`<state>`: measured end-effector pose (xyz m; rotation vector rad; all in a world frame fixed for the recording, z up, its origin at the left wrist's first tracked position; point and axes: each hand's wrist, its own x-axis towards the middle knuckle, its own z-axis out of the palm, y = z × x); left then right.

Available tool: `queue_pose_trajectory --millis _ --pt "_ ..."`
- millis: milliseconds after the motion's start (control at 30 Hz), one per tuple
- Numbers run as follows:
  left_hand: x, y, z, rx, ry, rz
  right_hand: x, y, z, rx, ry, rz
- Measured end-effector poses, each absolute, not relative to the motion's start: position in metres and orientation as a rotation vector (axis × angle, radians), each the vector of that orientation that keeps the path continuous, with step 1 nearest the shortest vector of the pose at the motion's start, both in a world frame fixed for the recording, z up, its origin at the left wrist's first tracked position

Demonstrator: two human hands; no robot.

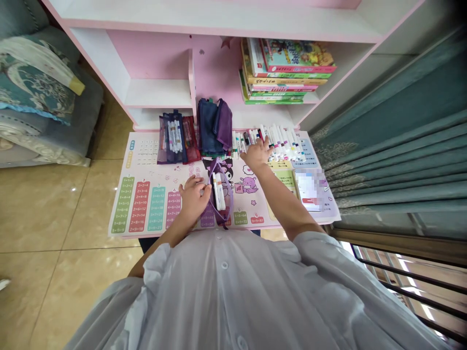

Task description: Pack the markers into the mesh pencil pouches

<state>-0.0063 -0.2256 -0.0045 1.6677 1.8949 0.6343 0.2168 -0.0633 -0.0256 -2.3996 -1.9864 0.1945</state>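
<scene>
1. Nearest us is the pale shirt (226, 301), buttons running down its front, its hem by the edge of the printed counter (263, 206).
2. Here's our left hand (193, 197), fingers bent and a little apart, right up at the side of the open pouch (229, 197); we can't tell whether they pinch its rim.
3. And that pouch, purple-edged, lies on the counter just before the shirt, a few white markers (219, 192) lined up lengthwise inside it.
4. Over to our right hand (257, 153): fingers spread and slightly curved over the near side of the loose markers (288, 146), with no marker visibly lifted; contact we can't make out.
5. Those loose ones crowd the back of the counter, caps of several colours, many lying side by side.
6. To their left we spot a pile of dark blue and purple pouches (210, 129), then a filled blue pouch (170, 150) with white markers showing through, beside a red pouch (189, 138).
7. Out on the right lies a phone (308, 192), its screen partly blurred, near the green curtain (394, 136); behind it all, books (288, 75) are stacked on the pink-and-white shelf (158, 92).
</scene>
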Motion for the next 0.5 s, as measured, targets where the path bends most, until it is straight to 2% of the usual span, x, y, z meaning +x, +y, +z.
queue_pose_trajectory --millis 200,500 --pt "-0.006 -0.226 -0.004 1.675 1.904 0.623 0.215 -0.096 -0.018 -2.212 -1.842 0.065" --pt "-0.005 -0.226 -0.003 1.688 1.913 0.628 0.201 -0.185 0.011 -1.898 -1.730 0.297"
